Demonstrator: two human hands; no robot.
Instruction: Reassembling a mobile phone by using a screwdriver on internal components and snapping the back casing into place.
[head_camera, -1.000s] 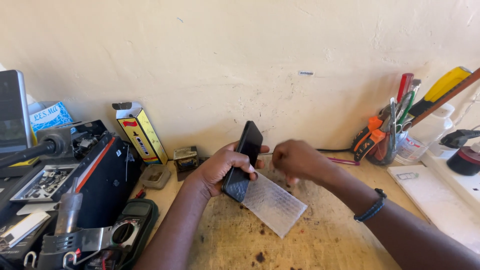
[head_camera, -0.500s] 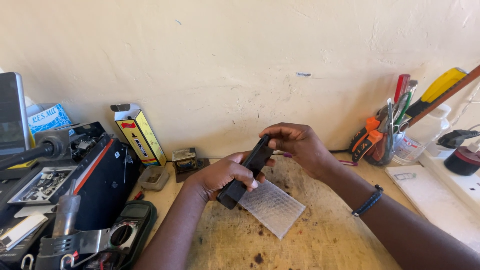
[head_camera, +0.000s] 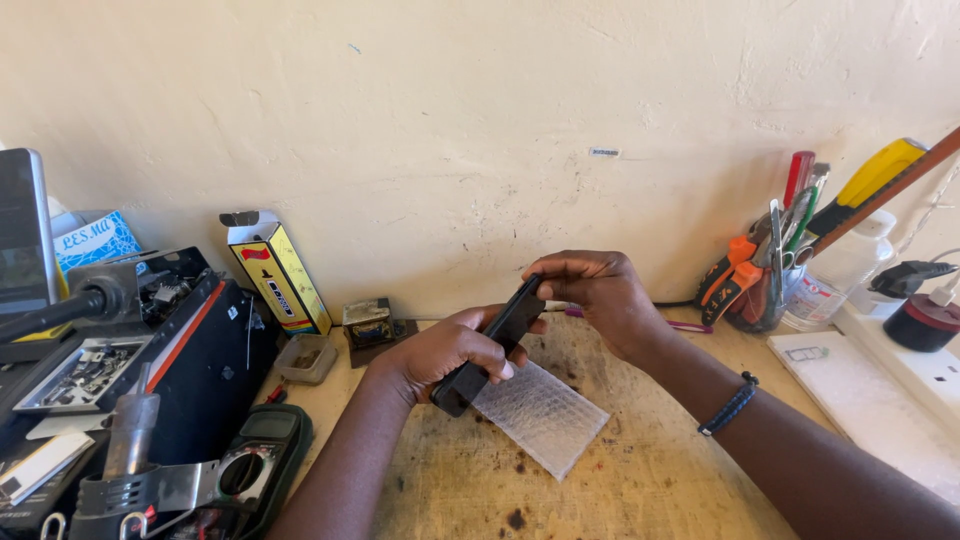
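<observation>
Resting above a scarred wooden bench (head_camera: 640, 480) by a cream wall (head_camera: 450, 120), both hands, left hand (head_camera: 445, 350) and right hand (head_camera: 595, 295), grip a slim black phone (head_camera: 492, 342).

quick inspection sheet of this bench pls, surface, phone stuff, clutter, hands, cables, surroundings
surface: worn wooden bench top, stained with dark spots
job's things: black phone held tilted above a bubble-wrap sheet lying flat
clutter: yellow box upright by the wall, multimeter, small tray, cup of tools, clear bottle
grippers: left hand in a grip around the phone's lower half; right hand at its top end
cables: thin cable along the wall
surroundings: cream plastered wall, scuffed
</observation>
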